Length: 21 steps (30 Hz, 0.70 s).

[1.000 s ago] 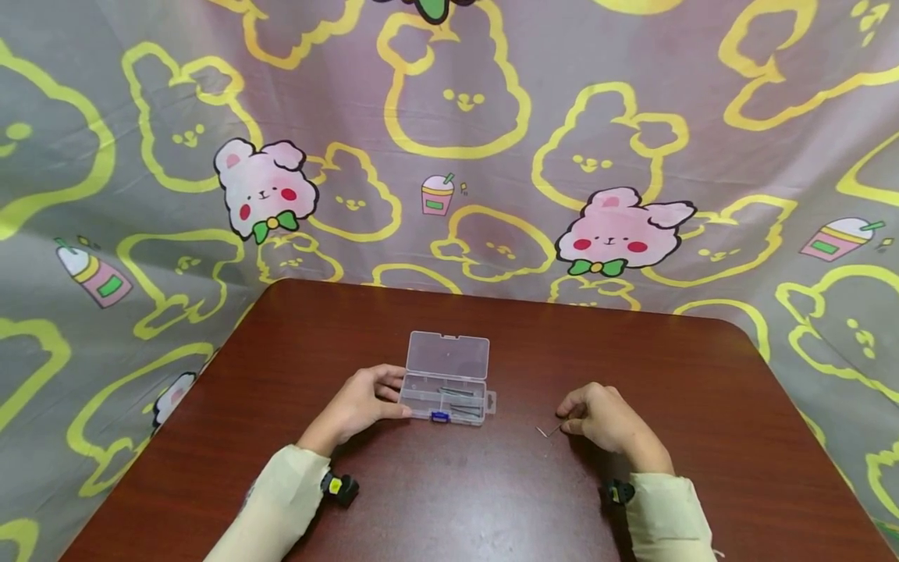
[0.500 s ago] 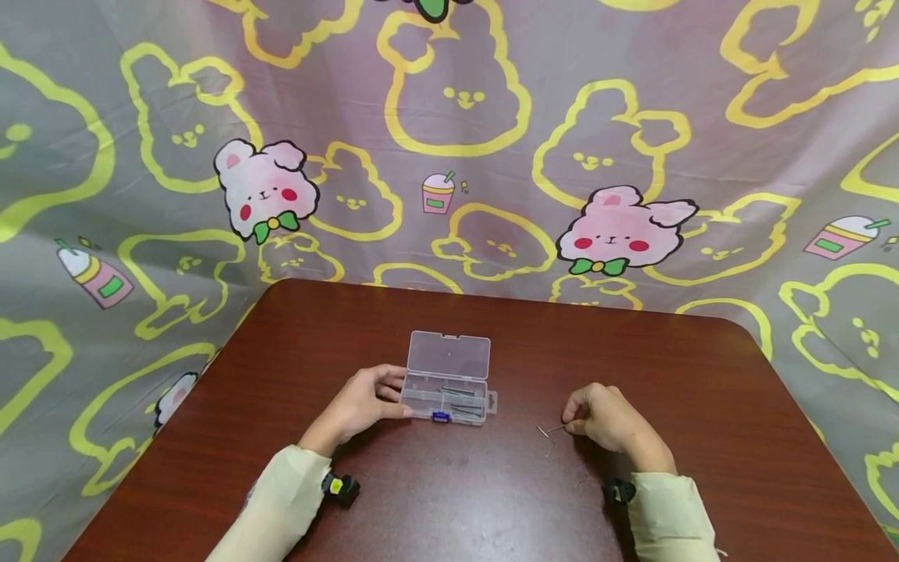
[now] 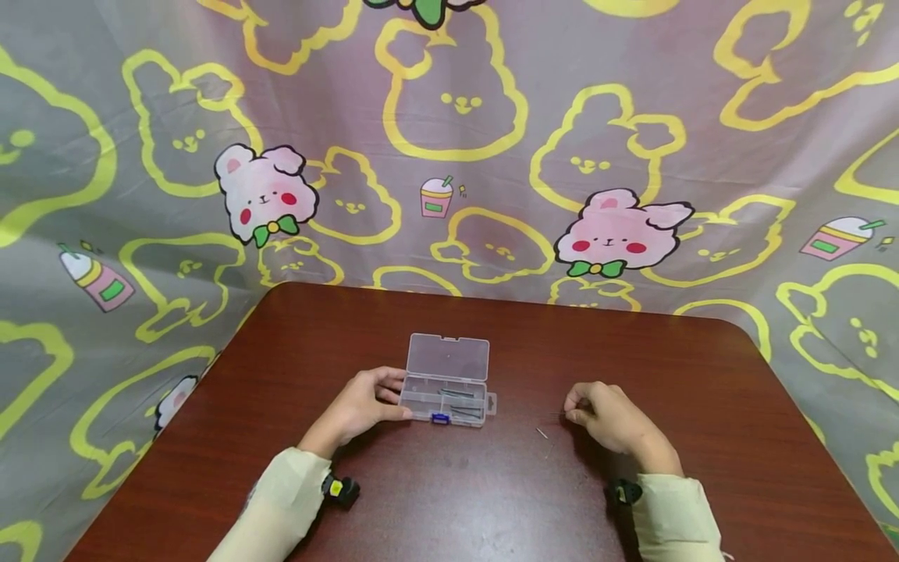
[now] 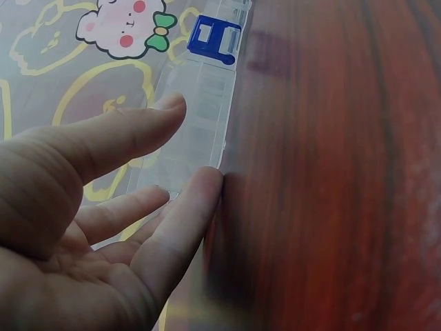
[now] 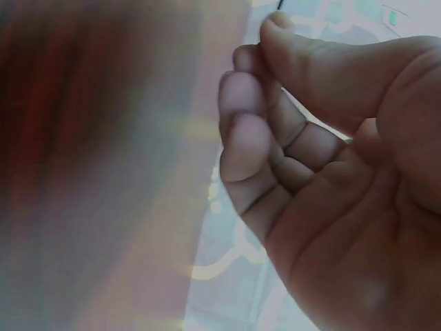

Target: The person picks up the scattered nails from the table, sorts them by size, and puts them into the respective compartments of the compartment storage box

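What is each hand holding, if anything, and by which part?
The right hand pinches a thin, dark, needle-like piece near one end. The left hand holds the open, clear, rectangular plastic box by its left end.

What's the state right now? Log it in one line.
left grip: touching left end of clear box | right grip: pinching thin piece | lid: open | dark pieces: in box | silver pin: on table

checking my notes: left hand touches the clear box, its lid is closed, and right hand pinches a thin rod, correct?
No: the lid is open, as the head view shows. The left hand touches the clear box and the right hand pinches a thin rod.
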{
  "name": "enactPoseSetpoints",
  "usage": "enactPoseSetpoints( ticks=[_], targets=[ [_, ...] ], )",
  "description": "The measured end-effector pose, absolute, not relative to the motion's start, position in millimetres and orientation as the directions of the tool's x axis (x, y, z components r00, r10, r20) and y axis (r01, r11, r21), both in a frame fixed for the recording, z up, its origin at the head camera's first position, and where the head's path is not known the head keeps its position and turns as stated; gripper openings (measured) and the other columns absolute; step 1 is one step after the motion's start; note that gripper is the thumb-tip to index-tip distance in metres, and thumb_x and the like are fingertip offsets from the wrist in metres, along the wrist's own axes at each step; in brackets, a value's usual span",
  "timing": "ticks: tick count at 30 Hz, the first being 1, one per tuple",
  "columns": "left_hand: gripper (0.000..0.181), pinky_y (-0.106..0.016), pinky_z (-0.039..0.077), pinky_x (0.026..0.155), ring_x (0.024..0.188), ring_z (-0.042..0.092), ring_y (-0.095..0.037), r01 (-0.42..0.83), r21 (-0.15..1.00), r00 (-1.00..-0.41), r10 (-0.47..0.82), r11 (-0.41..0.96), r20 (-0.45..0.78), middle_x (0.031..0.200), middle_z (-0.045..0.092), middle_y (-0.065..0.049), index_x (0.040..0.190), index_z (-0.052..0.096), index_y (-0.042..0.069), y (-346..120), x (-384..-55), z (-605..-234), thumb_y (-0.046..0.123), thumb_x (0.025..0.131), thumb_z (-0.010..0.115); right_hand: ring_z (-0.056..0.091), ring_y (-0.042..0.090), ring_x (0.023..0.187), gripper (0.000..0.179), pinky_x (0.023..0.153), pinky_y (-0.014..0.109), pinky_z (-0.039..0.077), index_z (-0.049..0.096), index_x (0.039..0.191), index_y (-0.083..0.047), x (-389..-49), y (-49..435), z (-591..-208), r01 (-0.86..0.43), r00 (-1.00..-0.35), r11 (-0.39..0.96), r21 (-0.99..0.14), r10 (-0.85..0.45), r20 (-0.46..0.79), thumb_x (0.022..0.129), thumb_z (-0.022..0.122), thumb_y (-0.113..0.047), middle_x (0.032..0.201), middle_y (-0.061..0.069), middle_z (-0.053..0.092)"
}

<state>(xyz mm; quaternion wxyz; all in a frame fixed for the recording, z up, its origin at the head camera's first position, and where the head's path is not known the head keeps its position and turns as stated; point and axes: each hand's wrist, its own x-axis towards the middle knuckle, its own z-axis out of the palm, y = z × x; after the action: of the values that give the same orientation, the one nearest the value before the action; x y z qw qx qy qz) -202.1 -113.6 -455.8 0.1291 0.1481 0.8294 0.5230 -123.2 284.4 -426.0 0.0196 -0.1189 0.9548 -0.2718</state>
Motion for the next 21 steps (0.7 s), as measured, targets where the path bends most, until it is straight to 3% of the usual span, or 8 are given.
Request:
enactPoseSetpoints(
  ticks=[9,21],
  targets=[
    [0.063,-0.036,0.055,0.077,0.094,0.065,-0.023,0.115,0.904,-0.926,0.373,0.412,-0.052,0.110,0.069,-0.010,0.130,0.062,-0.001,-115,-202,-455,0.005,0.074,0.090,0.056,0.011,0.073,0.011,0.068,0.031,0.048,0.068,0.088,-0.012,-125,276,-412,-0.239,-0.971,0.794,-0.559,-0.213,0.112,0.093,0.069,-0.002,0.079,-0.008,0.062],
    [0.064,-0.035,0.055,0.077,0.095,0.065,-0.022,0.111,0.901,-0.927,0.370,0.419,-0.057,0.110,0.068,-0.008,0.131,0.062,0.000,-115,-201,-456,0.005,0.074,0.090,0.054,0.010,0.066,0.006,0.063,0.028,0.047,0.070,0.090,-0.009,-129,263,-413,-0.234,-0.972,0.770,-0.594,-0.197,0.128,0.093,0.067,-0.004,0.078,-0.008,0.063]
  ],
)
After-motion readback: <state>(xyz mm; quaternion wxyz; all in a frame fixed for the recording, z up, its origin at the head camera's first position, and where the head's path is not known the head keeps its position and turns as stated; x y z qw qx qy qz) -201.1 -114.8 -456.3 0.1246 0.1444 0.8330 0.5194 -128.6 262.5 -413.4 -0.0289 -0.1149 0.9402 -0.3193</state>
